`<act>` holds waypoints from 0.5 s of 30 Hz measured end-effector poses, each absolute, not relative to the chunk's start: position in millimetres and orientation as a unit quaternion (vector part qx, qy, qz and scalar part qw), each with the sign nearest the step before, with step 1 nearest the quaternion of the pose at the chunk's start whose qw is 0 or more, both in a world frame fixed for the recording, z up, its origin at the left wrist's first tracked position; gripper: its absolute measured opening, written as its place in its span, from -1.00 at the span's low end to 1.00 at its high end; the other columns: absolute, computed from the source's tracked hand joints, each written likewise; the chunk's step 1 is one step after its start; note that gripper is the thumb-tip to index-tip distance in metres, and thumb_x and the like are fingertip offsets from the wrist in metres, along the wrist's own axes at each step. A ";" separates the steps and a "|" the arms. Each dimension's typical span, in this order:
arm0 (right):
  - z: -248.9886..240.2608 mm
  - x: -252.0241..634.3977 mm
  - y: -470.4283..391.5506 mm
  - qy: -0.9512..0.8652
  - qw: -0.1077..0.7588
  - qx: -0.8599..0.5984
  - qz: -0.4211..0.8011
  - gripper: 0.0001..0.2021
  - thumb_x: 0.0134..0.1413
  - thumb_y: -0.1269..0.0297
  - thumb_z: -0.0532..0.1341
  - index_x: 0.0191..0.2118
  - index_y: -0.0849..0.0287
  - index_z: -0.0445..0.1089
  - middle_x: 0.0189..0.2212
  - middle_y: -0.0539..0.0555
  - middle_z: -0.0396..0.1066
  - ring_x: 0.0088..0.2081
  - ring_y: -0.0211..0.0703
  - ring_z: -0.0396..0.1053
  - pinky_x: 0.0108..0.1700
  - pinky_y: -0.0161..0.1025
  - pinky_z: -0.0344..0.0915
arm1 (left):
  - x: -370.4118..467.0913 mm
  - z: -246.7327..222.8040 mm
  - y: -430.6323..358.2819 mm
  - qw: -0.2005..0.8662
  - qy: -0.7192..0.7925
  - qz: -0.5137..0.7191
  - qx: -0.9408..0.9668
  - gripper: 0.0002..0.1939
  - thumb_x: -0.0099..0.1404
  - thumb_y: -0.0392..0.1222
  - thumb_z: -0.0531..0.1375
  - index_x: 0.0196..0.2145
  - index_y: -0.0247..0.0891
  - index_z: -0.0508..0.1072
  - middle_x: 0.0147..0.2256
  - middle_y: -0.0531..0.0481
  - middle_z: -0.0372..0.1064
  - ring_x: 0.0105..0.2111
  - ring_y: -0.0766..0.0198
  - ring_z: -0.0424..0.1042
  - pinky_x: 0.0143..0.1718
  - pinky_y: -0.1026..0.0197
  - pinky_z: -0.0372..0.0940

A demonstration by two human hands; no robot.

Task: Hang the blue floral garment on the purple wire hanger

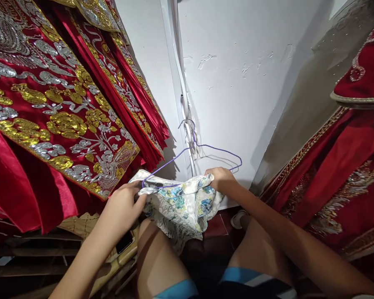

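Note:
A white garment with blue and yellow flowers (177, 203) hangs between my two hands, above my knees. My left hand (124, 203) grips its left upper edge, thumb on top of the cloth. With closed fingers my right hand (220, 179) holds the opposite upper edge. A purple wire hanger (218, 147) stands out above the garment. Its left end goes down into the cloth by my left hand, while its right end shows outside, just above my right hand. The hook points up, in front of a white strip on the wall.
Red costumes with gold and silver sequins (65, 120) hang close on the left. Another red embroidered garment (339, 178) hangs on the right. A white wall (237, 91) stands ahead. A bamboo seat (124, 257) with a dark phone (124, 242) lies at lower left.

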State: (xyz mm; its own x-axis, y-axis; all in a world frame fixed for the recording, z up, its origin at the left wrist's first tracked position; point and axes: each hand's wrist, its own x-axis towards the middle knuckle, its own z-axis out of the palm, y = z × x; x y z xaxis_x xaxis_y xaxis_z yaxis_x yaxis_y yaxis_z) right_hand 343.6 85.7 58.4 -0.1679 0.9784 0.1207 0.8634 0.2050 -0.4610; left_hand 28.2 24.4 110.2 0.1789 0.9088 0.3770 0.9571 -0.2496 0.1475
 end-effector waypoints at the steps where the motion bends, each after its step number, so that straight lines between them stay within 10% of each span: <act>1: 60.8 340.8 85.0 -0.751 0.187 -0.619 0.132 -0.99 -0.16 0.34 0.28 -0.51 0.10 0.44 -0.53 0.06 0.44 -0.51 -0.17 0.22 -0.47 -0.25 -0.05 | 34.0 114.0 22.6 0.067 -0.610 -0.203 -0.763 -0.70 0.20 0.00 0.08 -0.49 -0.20 0.49 -0.09 -0.25 0.54 -0.03 -0.20 0.48 0.03 -0.10 0.36; 8: 55.5 321.6 65.4 -0.786 0.205 -0.574 0.098 -0.91 0.01 0.39 0.20 -0.45 0.14 0.44 -0.51 0.07 0.44 -0.44 -0.14 0.26 -0.41 -0.25 -0.03 | 93.2 129.8 59.4 0.037 -0.458 -0.295 -0.838 -0.86 0.23 -0.20 0.07 -0.38 -0.24 0.41 0.05 -0.18 0.40 0.10 -0.07 0.33 0.20 -0.09 0.17; 15: 40.2 334.1 55.6 -0.761 0.293 -0.560 0.143 -0.54 -0.19 0.53 0.14 -0.10 0.12 0.52 -0.45 0.05 0.48 -0.40 -0.10 0.32 -0.35 -0.27 0.10 | 104.4 91.8 119.5 -0.018 -0.442 -0.443 -0.780 -0.77 0.39 -0.08 0.06 -0.18 -0.24 0.44 -0.26 -0.05 0.45 -0.25 0.19 0.44 -0.17 0.19 0.28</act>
